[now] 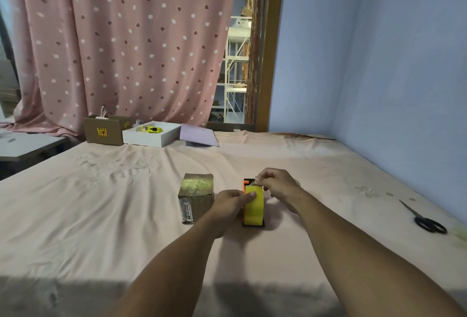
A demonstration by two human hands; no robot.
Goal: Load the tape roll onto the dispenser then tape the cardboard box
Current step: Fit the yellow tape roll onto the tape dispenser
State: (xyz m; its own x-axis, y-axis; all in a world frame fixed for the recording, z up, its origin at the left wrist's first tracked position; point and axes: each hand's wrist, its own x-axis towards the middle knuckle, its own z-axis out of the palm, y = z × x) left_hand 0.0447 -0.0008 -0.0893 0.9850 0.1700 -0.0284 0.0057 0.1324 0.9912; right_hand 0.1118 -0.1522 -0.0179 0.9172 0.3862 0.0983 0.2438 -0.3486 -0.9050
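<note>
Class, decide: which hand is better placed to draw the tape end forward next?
Right hand: it already pinches at the top of the yellow tape roll, while the left hand steadies the roll's side.

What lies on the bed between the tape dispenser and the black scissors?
Only the right forearm crosses there; otherwise the pink bedsheet between the tape dispenser and the scissors is bare, in the head view.

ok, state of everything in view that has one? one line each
tape roll: yellow, seated in the dispenser, upright on the bed
dispenser: orange and black, standing on the bed
left hand: grip on the roll's side
right hand: pinching the tape end at the top
cardboard box: closed, top already taped, beside the dispenser
scissors: lying closed, untouched
white box: open
brown carton: open
</note>
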